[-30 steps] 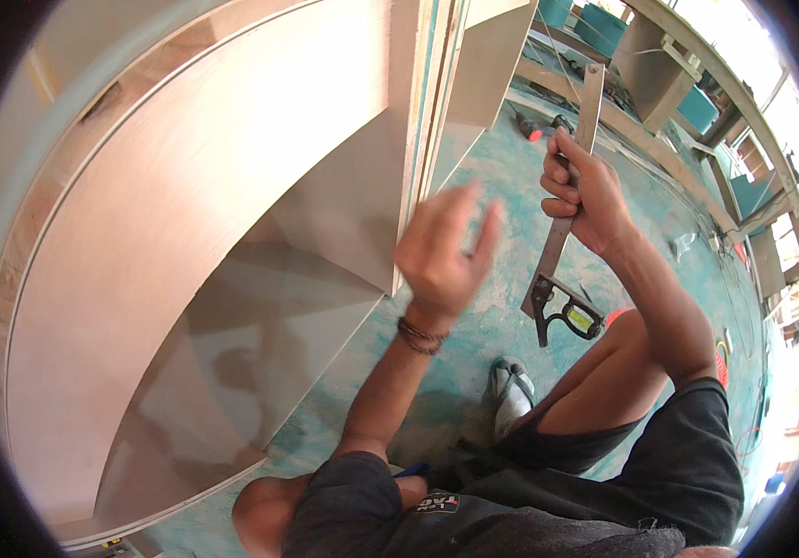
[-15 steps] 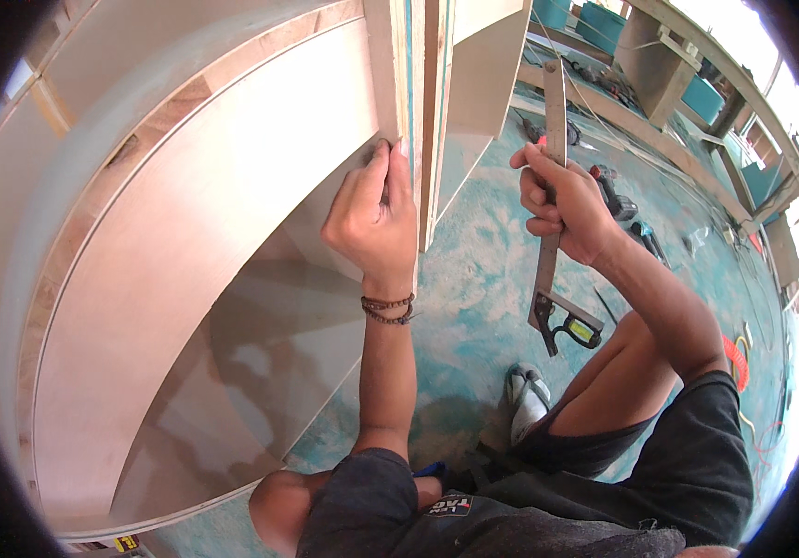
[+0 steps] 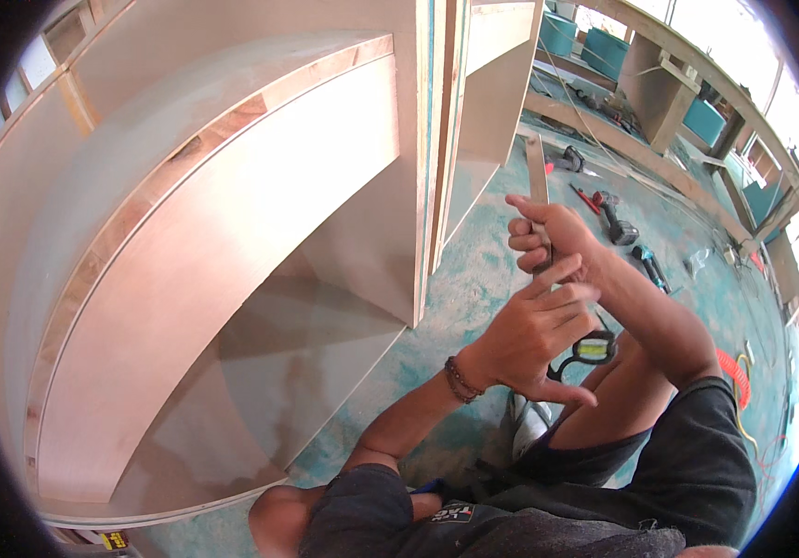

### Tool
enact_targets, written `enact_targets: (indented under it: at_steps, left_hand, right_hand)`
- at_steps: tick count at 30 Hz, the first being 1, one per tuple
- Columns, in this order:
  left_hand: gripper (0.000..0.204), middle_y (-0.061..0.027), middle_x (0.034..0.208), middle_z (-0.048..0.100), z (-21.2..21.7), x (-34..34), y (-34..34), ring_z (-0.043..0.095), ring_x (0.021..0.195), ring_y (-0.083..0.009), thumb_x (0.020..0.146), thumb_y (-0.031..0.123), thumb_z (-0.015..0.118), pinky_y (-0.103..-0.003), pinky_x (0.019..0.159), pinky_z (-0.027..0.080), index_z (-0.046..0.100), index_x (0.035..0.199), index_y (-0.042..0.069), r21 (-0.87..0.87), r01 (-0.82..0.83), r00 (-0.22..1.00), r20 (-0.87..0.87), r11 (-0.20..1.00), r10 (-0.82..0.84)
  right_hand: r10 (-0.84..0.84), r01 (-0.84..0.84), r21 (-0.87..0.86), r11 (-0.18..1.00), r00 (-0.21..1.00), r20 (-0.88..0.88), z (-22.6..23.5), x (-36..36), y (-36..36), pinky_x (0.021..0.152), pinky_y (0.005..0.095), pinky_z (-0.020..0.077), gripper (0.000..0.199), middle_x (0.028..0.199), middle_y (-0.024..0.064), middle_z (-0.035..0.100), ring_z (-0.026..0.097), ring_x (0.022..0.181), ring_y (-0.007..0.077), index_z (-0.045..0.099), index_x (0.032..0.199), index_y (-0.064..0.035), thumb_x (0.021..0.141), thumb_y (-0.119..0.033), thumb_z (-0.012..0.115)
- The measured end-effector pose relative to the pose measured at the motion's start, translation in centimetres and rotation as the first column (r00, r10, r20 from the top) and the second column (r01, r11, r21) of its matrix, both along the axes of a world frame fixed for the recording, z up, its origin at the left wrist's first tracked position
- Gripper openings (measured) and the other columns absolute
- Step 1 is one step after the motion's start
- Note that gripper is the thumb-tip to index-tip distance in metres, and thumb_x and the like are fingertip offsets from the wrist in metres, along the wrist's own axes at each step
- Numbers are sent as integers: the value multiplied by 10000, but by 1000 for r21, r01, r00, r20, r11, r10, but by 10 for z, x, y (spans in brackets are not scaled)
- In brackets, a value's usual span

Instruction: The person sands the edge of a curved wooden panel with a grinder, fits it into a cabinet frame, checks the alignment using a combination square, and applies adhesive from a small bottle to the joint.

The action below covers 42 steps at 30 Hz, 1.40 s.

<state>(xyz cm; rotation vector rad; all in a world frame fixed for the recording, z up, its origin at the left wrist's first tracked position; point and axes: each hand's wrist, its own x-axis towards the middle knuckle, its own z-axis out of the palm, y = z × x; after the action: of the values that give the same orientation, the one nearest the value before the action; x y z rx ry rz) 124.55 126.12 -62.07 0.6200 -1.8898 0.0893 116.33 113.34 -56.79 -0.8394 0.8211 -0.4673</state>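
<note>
My right hand point(image 3: 555, 232) is closed round the steel blade of a combination square point(image 3: 537, 172). The blade's upper end sticks out above the fist, and the black head with its yellow-green level vial point(image 3: 594, 349) shows lower down. Just below the right wrist is my left hand point(image 3: 548, 335), its thumb and fingers spread, in front of the square's middle. Whether it touches the square cannot be made out. A curved pale wooden panel point(image 3: 232, 223) with a laminated edge stands to the left, joined to an upright board point(image 3: 418, 186).
On the blue-stained floor point(image 3: 460, 344) lie a red-and-black cordless drill point(image 3: 618, 223), a teal-and-black power tool point(image 3: 650, 268) and a coiled orange hose point(image 3: 732, 381). A timber frame point(image 3: 664, 130) with teal bins point(image 3: 604, 53) stands at the far right.
My left hand has left the upright board's edge and moved right and down to the square, its fingers spreading. My right hand has lowered slightly with the square.
</note>
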Motion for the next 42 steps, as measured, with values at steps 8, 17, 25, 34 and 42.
enact_targets:
  at_steps: [8, 17, 25, 34, 42]
  left_hand:
    - [383, -63, 902, 591, -21, -22, 3, 585, 889, -62, 1070, 410, 504, -232, 726, 499, 399, 1170, 56, 212, 613, 497, -852, 761, -163]
    - [286, -46, 1076, 566, 25, -21, -7, 576, 984, -114, 1098, 354, 461, -308, 874, 493, 423, 1217, 97, -188, 525, -160, -980, 830, -121]
    - [254, -61, 1151, 610, 74, 24, 9, 585, 1093, -131, 1071, 240, 548, -334, 916, 500, 541, 1204, 25, -158, 317, 184, -957, 935, -225]
    - [511, -117, 1210, 488, 38, 54, 20, 504, 1192, -228, 929, 148, 711, -387, 1088, 406, 421, 1325, 4, 44, -54, -84, -996, 998, 39]
    - [710, -160, 1409, 465, 42, 96, 18, 455, 1287, -241, 884, 111, 749, -396, 1113, 376, 347, 1453, -26, -17, -87, 65, -998, 996, -11]
  right_hand:
    - [-153, -234, -752, 617, 901, -405, 11, -42, -2, 930, 356, 464, 529, 1204, 102, 605, 576, 1094, 201, 588, 1328, -31, 1033, -461, 504]
    - [-96, -377, -926, 30, 921, -378, 66, -44, 75, 666, 288, 551, 400, 1054, 121, 648, 665, 935, 152, 638, 1197, 36, 958, -278, 704]
    - [-137, -54, -997, 47, 989, -60, 97, -5, 81, 601, 248, 527, 278, 945, 53, 701, 644, 780, 92, 656, 1138, 31, 961, -174, 715]
    - [-175, -7, -954, -300, 983, 48, 170, 71, 54, 591, 266, 518, 381, 842, 71, 717, 670, 636, 130, 665, 1150, 31, 932, -270, 750]
    - [-302, -187, -907, -378, 951, -70, 176, 99, 60, 570, 245, 549, 406, 801, 39, 693, 669, 679, 84, 608, 1281, -59, 944, -237, 748]
